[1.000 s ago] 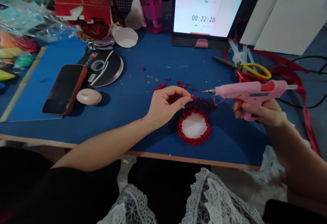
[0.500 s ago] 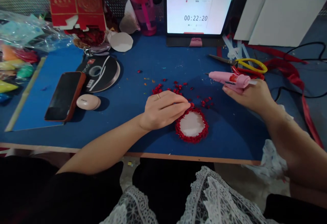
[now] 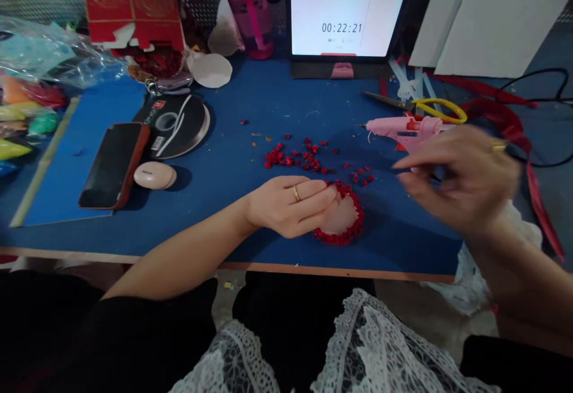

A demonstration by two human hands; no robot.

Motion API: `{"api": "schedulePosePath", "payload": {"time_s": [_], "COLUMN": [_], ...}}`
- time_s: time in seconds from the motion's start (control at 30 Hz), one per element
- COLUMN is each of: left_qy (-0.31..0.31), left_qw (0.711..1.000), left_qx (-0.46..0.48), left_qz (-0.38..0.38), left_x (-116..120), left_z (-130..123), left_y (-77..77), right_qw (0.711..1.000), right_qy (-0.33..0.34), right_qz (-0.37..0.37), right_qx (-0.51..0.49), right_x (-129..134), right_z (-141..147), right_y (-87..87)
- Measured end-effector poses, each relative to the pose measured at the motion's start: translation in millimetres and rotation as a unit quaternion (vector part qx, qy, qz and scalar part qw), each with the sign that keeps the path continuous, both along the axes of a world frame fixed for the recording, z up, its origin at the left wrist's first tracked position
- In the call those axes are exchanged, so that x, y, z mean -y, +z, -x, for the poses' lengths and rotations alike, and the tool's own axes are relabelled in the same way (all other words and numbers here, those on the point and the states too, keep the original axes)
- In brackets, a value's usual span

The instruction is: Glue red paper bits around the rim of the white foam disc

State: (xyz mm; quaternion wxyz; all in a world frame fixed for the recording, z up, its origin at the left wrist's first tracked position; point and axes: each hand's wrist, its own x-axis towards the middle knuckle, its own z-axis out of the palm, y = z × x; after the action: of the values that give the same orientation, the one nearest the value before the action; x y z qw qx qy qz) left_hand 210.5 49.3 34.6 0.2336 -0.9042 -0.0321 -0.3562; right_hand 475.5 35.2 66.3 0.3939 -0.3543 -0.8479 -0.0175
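A white disc (image 3: 342,220) with a thick border of small red pieces lies near the table's front edge. My left hand (image 3: 293,205) rests over its upper left rim, fingers pressed together there; whatever is between the fingertips is hidden. Just behind the disc, small red pieces (image 3: 308,157) are scattered on the blue table. A pink hot glue gun (image 3: 387,125) is at the right, a thin glue strand hanging by its nozzle. My right hand (image 3: 461,178), blurred by motion, is in front of the gun, off its handle, thumb and forefinger apart with nothing visible between them.
Scissors (image 3: 436,109), glue sticks (image 3: 398,73) and red ribbon (image 3: 501,121) lie behind the gun. A tablet (image 3: 344,11) stands at the back. To the left are a phone (image 3: 111,166), a pale pink case (image 3: 154,175), a ribbon spool (image 3: 183,127) and a red box (image 3: 134,8).
My right hand has let go of the glue gun and moved toward me. My left hand has shifted slightly down onto the disc's rim, uncovering more of the scattered red pieces.
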Motion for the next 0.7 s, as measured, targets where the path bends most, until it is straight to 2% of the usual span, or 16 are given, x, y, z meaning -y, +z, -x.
{"api": "schedulePosePath", "payload": {"time_s": [0.1, 0.2, 0.3, 0.47, 0.7], "left_qy": [-0.021, -0.037, -0.042, -0.035, -0.045], "left_qw": [0.999, 0.998, 0.998, 0.996, 0.996], "left_qx": [-0.029, -0.039, -0.039, -0.070, -0.072], "left_qz": [-0.009, -0.023, -0.036, -0.052, -0.036], "left_x": [3.5, 4.3, 4.4, 7.6, 9.7], "left_z": [-3.0, -4.8, -5.5, -6.0, -7.5], "left_y": [0.5, -0.5, -1.6, -1.2, -2.2], "right_qw": [0.973, 0.942, 0.928, 0.911, 0.914], "right_qy": [0.088, 0.114, 0.124, 0.141, 0.146], "right_qz": [0.215, 0.316, 0.352, 0.386, 0.379], "right_qx": [-0.011, -0.011, -0.018, -0.016, 0.002], "right_x": [3.5, -1.0, -3.1, -1.4, -2.3], "right_z": [20.2, 25.7, 24.6, 24.7, 26.8], "right_y": [-6.7, -19.3, -25.9, -27.0, -29.6]}}
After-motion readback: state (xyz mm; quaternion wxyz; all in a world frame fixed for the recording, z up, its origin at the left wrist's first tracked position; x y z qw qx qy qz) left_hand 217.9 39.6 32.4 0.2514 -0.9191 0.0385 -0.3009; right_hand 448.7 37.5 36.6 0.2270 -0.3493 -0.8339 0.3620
